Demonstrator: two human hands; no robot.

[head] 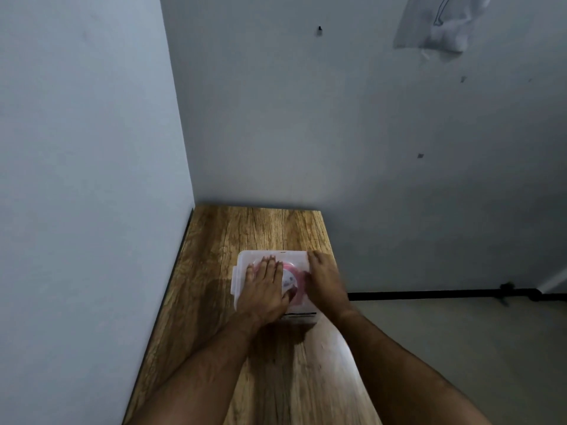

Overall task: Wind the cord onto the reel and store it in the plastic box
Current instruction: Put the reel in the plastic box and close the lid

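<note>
**Lid pressed down over the stored reel**

With the reel (291, 279) already lying inside the plastic box (242, 271), both hands are spread on top of the box rather than around anything — a placement that makes sense for seating a lid. The left hand (265, 286) lies flat, fingers straight and together, palm covering the left and middle of the translucent lid (291, 256); it holds nothing and seems to bear down. The right hand (323, 279) rests over the right edge, fingers extended toward the far right corner, also gripping nothing that can be made out — though its underside is hidden, so whether a fingertip hooks the rim cannot be told.

The reel shows as a pink and white blur through the lid between the two hands; the cord cannot be picked out separately, so how neatly it is wound is unclear. The box sits on the wooden counter (260, 228), toward its right edge and well clear of the corner where the walls meet, within easy reach of both arms.

Judging by this, winding and stowing are done and the closing step is in hand. A clip tab juts from the left side of the box, and pressing evenly on both sides probably keeps the lid from tilting as it snaps home.
</note>
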